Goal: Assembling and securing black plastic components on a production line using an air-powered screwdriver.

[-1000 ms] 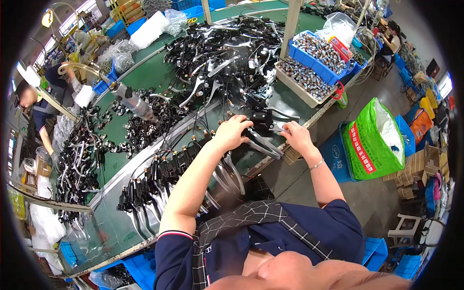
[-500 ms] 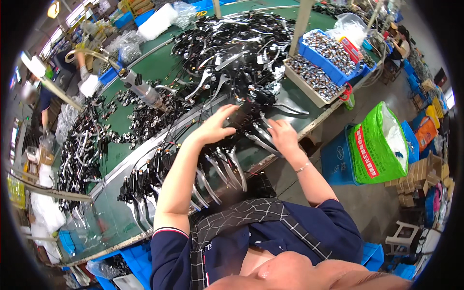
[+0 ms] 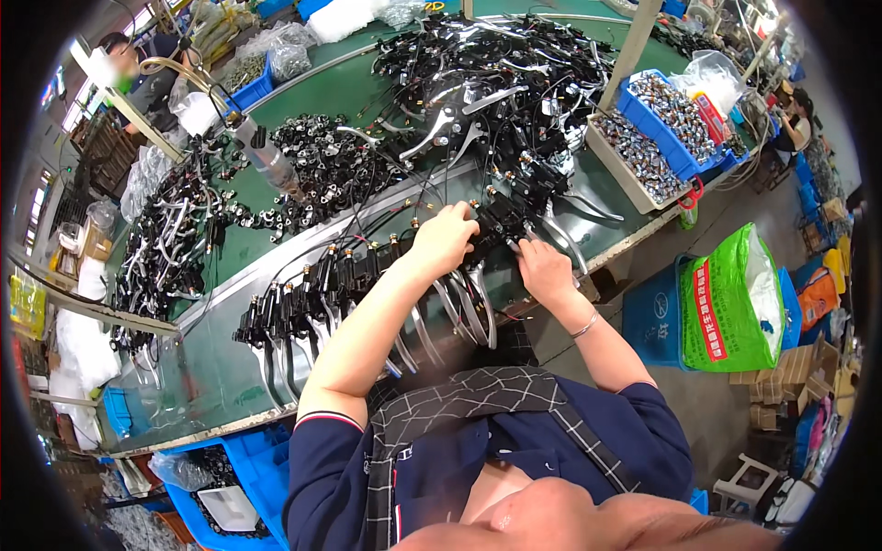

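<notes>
On the near side of the bench, my left hand [image 3: 445, 241] is closed, its fingertips curled at the black housing of a brake lever [image 3: 502, 215]. My right hand [image 3: 546, 269] pinches the same cluster from the right, thumb and forefinger together; the exact grip is partly hidden by the fingers. Beside my left forearm stands a row of brake levers [image 3: 287, 317], black housings up and silver blades toward the bench edge. Several more silver levers [image 3: 593, 207] lie just beyond my right hand.
A large heap of brake levers [image 3: 496, 83] covers the far bench. Small black clamps [image 3: 322, 151] lie left of it, near a hanging power screwdriver [image 3: 266, 156]. A blue bin of metal parts [image 3: 666, 119] stands right, above a green sack [image 3: 730, 298]. Other people work farther off.
The view has shifted, so the bench sits further right and lower. My left hand has closed from a spread grip to curled fingers; my right hand has come nearer to it, at the housing.
</notes>
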{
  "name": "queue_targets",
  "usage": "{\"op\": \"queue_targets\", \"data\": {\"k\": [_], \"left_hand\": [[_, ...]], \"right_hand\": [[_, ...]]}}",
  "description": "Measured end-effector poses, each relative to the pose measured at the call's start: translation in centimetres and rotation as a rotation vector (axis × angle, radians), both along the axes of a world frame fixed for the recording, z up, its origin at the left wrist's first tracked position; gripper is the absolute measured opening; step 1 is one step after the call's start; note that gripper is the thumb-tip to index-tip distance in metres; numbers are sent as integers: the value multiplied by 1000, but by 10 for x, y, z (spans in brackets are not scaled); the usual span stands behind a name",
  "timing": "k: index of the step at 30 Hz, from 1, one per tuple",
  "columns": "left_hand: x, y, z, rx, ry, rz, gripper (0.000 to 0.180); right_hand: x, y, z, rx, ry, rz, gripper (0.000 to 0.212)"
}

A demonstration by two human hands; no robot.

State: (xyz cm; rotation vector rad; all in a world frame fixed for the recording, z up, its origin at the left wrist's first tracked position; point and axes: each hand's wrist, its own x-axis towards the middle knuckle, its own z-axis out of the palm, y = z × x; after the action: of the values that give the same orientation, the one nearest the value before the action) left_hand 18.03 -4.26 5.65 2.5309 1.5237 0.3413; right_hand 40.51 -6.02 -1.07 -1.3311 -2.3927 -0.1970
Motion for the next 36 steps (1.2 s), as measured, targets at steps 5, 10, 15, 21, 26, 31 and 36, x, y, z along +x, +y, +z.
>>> {"op": "queue_targets", "data": {"k": [5, 10, 15, 21, 26, 31, 36], "left_hand": [[-12, 1, -15, 54, -131, -57, 22], [-6, -5, -25, 113, -263, 15, 20], [14, -1, -24, 149, -56, -7, 16], [40, -5, 15, -45, 221, 4, 35], [42, 1, 1, 76, 223, -37, 30], [15, 7, -5, 20, -175, 51, 29], [-12, 3, -12, -10, -409, 90, 23]], "right_hand": [[-6, -5, 5, -9, 193, -2, 10], [-8, -1, -1, -37, 229, -9, 12], [-11, 1, -4, -77, 272, -22, 12], [-7, -1, -3, -60, 283, -73, 14], [-14, 0, -6, -189, 293, -90, 15], [-10, -4, -9, -101, 384, -57, 16], [-10, 4, -11, -150, 388, -25, 16]]}}
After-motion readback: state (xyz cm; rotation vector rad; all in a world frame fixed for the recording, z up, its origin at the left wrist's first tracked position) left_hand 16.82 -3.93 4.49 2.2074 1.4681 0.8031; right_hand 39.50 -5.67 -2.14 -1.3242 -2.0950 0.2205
